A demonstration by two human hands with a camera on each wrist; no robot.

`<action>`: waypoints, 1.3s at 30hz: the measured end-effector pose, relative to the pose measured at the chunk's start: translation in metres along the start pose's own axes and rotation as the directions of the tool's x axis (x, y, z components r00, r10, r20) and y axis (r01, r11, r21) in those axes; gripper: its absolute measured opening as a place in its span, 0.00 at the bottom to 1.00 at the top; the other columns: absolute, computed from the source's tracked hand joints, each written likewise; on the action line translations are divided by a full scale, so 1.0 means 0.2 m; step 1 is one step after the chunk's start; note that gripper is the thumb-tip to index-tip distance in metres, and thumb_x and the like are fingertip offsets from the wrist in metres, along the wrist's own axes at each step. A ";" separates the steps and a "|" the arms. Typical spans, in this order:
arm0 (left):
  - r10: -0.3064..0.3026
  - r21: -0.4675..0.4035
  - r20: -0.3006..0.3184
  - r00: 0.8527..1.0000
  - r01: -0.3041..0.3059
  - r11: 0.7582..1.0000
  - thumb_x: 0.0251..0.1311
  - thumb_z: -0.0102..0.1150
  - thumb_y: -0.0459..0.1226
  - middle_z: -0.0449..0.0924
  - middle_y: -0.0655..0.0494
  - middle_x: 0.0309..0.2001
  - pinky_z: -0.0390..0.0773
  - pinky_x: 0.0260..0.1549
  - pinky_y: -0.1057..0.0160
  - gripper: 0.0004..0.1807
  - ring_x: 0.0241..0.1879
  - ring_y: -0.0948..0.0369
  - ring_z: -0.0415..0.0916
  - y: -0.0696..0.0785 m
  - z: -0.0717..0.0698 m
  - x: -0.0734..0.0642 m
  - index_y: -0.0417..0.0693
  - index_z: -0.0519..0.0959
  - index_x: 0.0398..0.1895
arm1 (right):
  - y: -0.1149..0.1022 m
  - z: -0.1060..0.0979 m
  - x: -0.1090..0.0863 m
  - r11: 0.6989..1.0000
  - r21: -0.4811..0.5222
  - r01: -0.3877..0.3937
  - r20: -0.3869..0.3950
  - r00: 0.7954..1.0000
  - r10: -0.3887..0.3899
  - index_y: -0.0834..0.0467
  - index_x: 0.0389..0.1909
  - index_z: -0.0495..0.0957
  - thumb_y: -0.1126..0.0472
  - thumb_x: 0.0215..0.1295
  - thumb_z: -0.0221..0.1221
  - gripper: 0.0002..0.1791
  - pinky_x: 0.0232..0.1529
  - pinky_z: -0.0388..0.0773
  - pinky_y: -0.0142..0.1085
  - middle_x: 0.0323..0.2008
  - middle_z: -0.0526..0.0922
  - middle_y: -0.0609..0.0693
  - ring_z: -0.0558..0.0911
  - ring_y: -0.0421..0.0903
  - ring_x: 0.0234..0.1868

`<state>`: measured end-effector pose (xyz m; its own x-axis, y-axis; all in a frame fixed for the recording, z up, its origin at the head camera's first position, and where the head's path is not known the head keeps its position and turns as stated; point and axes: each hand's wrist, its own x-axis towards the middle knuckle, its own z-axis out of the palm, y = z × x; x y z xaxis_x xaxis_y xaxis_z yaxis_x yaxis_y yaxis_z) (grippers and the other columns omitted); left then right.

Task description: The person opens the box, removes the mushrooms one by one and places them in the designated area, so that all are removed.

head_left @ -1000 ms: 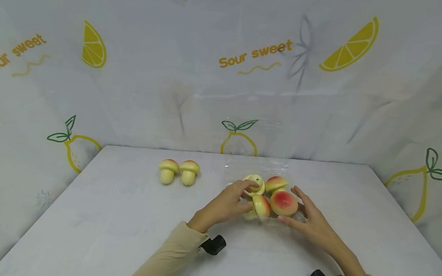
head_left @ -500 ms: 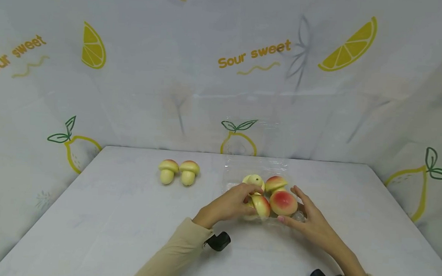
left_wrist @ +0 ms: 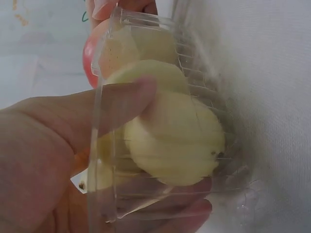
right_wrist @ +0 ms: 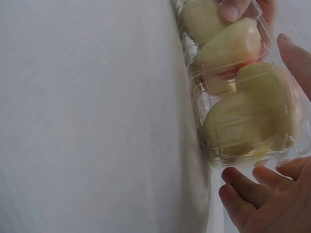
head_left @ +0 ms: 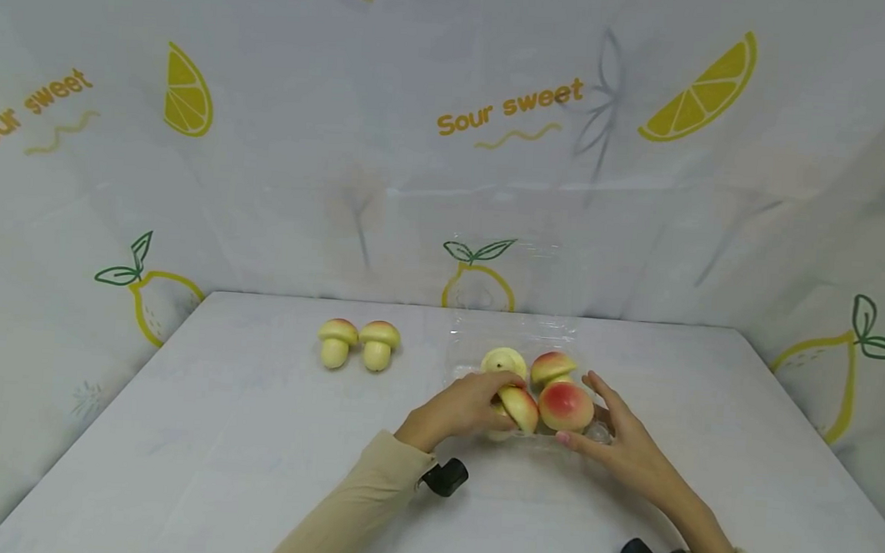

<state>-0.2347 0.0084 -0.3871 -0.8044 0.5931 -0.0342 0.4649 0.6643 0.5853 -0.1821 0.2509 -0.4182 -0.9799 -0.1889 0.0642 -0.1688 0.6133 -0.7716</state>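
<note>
A clear plastic box [right_wrist: 199, 104] stands with its lid raised and holds several yellow-and-red toy mushrooms. My left hand [head_left: 460, 409] reaches in at the left and grips one toy mushroom [head_left: 521, 409] lying on its side at the front. The left wrist view shows the thumb pressed on its pale stem [left_wrist: 175, 141]. Beside it, inside the box, are a mushroom with its stem up [head_left: 503, 361], a tilted mushroom [head_left: 553, 367] and a red-topped mushroom [head_left: 567, 407]. At the box's right end, my right hand [head_left: 632, 453] has its fingers spread; contact cannot be told.
Two toy mushrooms, a left one [head_left: 335, 343] and a right one [head_left: 378, 346], lie side by side on the white table [head_left: 201, 431]. The clear lid [head_left: 485, 322] rises behind the box, against a lemon-printed backdrop [head_left: 292, 135].
My left hand has moved right and slightly forward, and its fingers have closed on the front mushroom. The stem-up mushroom has shifted slightly left. My right hand stays in place.
</note>
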 end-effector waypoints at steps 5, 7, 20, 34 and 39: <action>-0.005 0.043 0.004 1.000 0.005 0.999 0.57 0.71 0.41 0.80 0.58 0.60 0.74 0.59 0.61 0.32 0.59 0.57 0.76 0.00 0.01 0.01 0.52 0.73 0.66 | 0.00 0.00 0.00 1.000 0.002 -0.002 0.006 1.000 0.002 0.60 0.79 0.40 0.48 0.62 0.67 0.56 0.59 0.63 0.72 0.77 0.51 0.64 0.70 0.66 0.68; -0.004 0.058 0.003 1.000 0.003 0.998 0.57 0.71 0.42 0.79 0.58 0.61 0.74 0.60 0.60 0.33 0.60 0.57 0.76 0.00 0.01 0.01 0.52 0.72 0.67 | 0.00 0.00 0.00 1.000 0.006 0.002 0.006 1.000 -0.002 0.60 0.79 0.39 0.49 0.62 0.67 0.56 0.59 0.64 0.72 0.77 0.51 0.64 0.70 0.66 0.68; 0.034 0.047 -0.073 0.997 -0.030 0.998 0.55 0.70 0.42 0.82 0.57 0.55 0.77 0.52 0.62 0.30 0.52 0.56 0.79 -0.02 0.00 -0.01 0.54 0.75 0.63 | 0.00 0.00 0.00 1.000 0.007 0.008 0.012 1.000 -0.008 0.58 0.79 0.39 0.48 0.63 0.66 0.56 0.58 0.65 0.72 0.78 0.50 0.63 0.66 0.68 0.70; 0.040 -0.047 -0.140 0.989 -0.047 0.998 0.52 0.70 0.37 0.78 0.56 0.58 0.73 0.57 0.59 0.32 0.56 0.57 0.74 -0.02 -0.03 -0.08 0.52 0.72 0.62 | 0.00 0.00 0.00 1.000 -0.004 -0.002 0.014 1.000 0.002 0.59 0.79 0.38 0.48 0.62 0.66 0.57 0.57 0.65 0.72 0.78 0.50 0.63 0.66 0.68 0.70; 0.032 -0.092 -0.165 0.986 -0.047 0.995 0.53 0.66 0.33 0.76 0.55 0.60 0.72 0.56 0.59 0.32 0.56 0.58 0.72 0.00 -0.05 -0.11 0.52 0.70 0.64 | 0.01 0.00 0.00 1.000 0.001 -0.001 0.012 1.000 0.001 0.59 0.79 0.38 0.48 0.62 0.67 0.57 0.57 0.65 0.73 0.78 0.50 0.63 0.66 0.68 0.70</action>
<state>-0.2213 -0.0098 -0.3784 -0.8393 0.5307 0.1185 0.4666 0.5909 0.6581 -0.1823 0.2515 -0.4195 -0.9786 -0.1980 0.0560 -0.1682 0.6129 -0.7721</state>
